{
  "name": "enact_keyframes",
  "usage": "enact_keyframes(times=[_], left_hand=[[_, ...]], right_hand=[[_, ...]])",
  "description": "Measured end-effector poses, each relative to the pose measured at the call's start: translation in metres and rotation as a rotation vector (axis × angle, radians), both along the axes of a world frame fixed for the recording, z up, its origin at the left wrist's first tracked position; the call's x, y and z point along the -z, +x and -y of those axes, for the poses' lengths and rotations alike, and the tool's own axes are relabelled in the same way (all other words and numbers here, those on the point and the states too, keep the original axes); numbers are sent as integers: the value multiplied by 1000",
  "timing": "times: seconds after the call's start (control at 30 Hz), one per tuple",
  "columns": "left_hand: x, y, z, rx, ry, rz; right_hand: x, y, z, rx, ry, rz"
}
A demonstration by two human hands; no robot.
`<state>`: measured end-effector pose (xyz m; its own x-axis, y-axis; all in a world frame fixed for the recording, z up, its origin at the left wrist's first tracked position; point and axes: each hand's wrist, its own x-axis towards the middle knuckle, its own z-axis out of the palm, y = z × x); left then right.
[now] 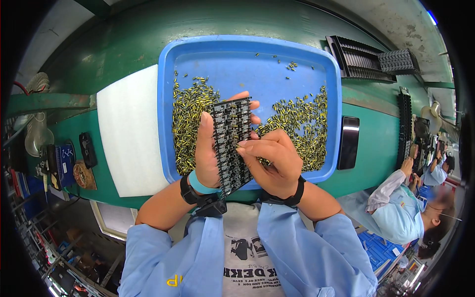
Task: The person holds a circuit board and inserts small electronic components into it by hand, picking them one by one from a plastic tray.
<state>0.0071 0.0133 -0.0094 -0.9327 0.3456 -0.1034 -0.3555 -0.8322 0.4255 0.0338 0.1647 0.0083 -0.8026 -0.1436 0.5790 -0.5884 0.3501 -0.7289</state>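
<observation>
My left hand holds a long black circuit board panel tilted up over the tray, its thumb along one edge and fingers behind the other. Rows of small repeated circuits cover the panel's face. The thumb and forefinger of my right hand pinch together at the panel's middle. A tiny yellowish bit shows at those fingertips, seemingly one of the small cylindrical components; the fingers mostly hide it. Beneath both hands, a blue tray holds many dark-and-yellow cylindrical components, heaped at the left and right.
A white foam sheet lies left of the tray on the green table. To the right are a black phone and black slotted racks. A co-worker in light blue sits farther right. A tape roll lies at left.
</observation>
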Motion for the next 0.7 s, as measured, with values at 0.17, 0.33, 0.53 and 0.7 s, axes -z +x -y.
enact_keyframes(times=[0.17, 0.33, 0.53, 0.7], left_hand=[[1, 0, 2, 12, 11, -39], [-2, 0, -1, 18, -25, -40], [1, 1, -2, 6, -53, -25], [-3, 1, -1, 36, -86, -62]], right_hand=[[0, 1, 0, 1, 43, -60], [1, 1, -2, 4, 52, -68], [1, 2, -3, -12, 72, -78], [-1, 2, -6, -21, 130, -119]])
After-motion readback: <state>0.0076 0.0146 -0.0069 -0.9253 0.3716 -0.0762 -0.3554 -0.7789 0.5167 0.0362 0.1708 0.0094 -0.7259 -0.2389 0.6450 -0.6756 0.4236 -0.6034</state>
